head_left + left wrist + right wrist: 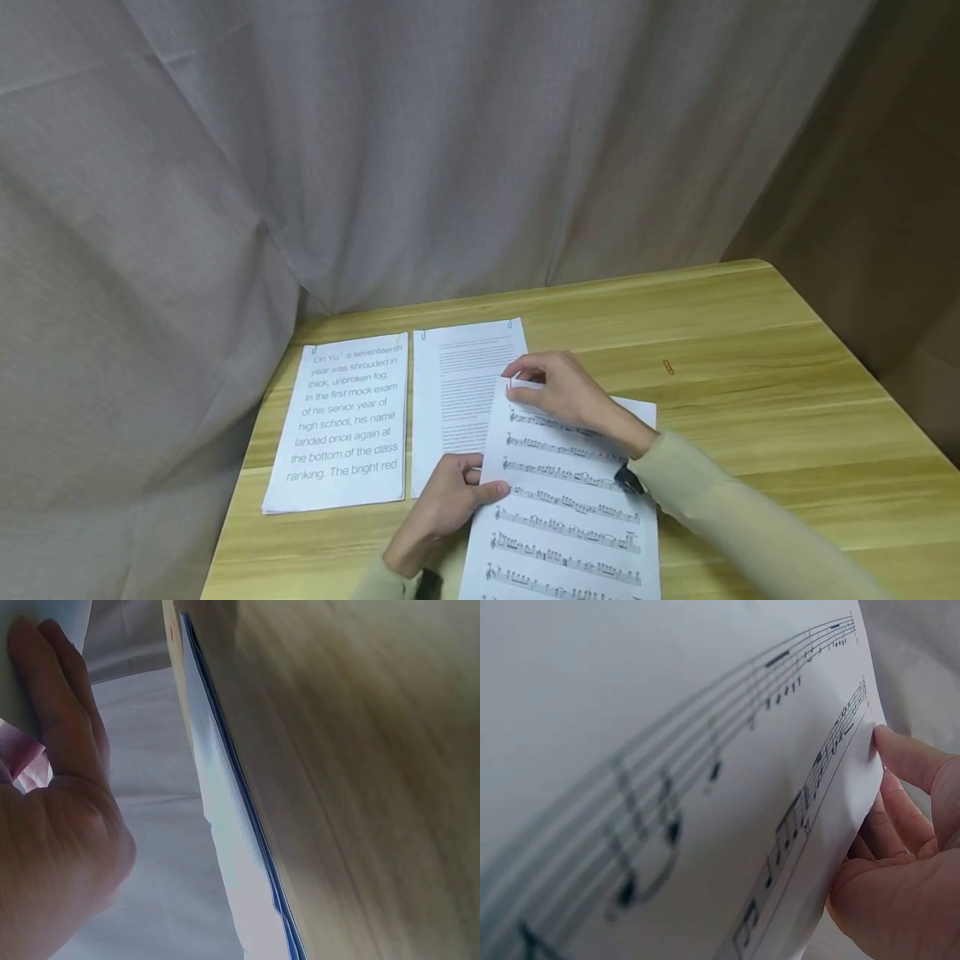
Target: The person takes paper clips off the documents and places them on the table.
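Wood-grained table (787,433), sheet music (566,508) in left fingers (487,492) and right fingers (534,362)

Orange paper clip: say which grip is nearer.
Right. The right grip, on a corner of the sheet music, lies left of the orange paper clip; the left grip, on the sheet's left edge, is farther left.

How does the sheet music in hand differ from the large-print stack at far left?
Print: the sheet music shows musical notation; the large-print stack shows big lines of English text.
Pose: the sheet music is held up by the left hand and right hand; the large-print stack lies flat on the table, untouched.
Both are white paper with dark print.
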`<control>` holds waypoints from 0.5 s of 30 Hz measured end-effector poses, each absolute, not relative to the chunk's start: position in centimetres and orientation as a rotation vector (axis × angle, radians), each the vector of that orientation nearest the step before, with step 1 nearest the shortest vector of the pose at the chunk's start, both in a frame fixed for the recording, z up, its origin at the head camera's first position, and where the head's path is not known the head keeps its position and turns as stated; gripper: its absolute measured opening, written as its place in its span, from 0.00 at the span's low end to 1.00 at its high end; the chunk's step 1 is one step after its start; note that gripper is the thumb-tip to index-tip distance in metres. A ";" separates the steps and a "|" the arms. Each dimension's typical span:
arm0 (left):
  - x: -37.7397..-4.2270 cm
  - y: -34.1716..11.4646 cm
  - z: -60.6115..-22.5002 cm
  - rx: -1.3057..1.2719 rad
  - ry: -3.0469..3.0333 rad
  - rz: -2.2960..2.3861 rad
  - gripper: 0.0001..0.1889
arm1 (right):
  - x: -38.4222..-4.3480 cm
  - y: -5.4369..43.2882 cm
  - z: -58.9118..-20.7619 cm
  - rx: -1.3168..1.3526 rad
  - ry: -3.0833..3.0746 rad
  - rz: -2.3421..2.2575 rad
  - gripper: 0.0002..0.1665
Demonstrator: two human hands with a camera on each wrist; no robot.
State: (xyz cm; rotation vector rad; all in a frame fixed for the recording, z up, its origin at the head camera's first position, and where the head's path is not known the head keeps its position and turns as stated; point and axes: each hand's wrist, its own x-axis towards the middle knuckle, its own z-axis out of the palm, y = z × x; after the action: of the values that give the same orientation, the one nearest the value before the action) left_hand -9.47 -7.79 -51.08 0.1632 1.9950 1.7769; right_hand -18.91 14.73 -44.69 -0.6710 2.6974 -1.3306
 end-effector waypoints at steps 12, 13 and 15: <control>-9.4 -7.6 -51.0 0.135 1.987 1.781 0.15 | -18.8 14.6 -44.9 -0.617 2.651 -1.371 0.13; -9.4 -7.6 -51.1 0.132 1.988 1.779 0.15 | -18.8 14.6 -44.9 -0.611 2.649 -1.372 0.13; -9.4 -7.6 -51.1 0.130 1.987 1.779 0.15 | -18.8 14.5 -44.9 -0.599 2.643 -1.376 0.13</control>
State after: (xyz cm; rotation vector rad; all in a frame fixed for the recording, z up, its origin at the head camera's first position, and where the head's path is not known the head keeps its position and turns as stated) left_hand -9.36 -7.60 -51.07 0.1297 1.9873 1.7795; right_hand -18.80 14.54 -44.88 -0.5987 2.6431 -1.3763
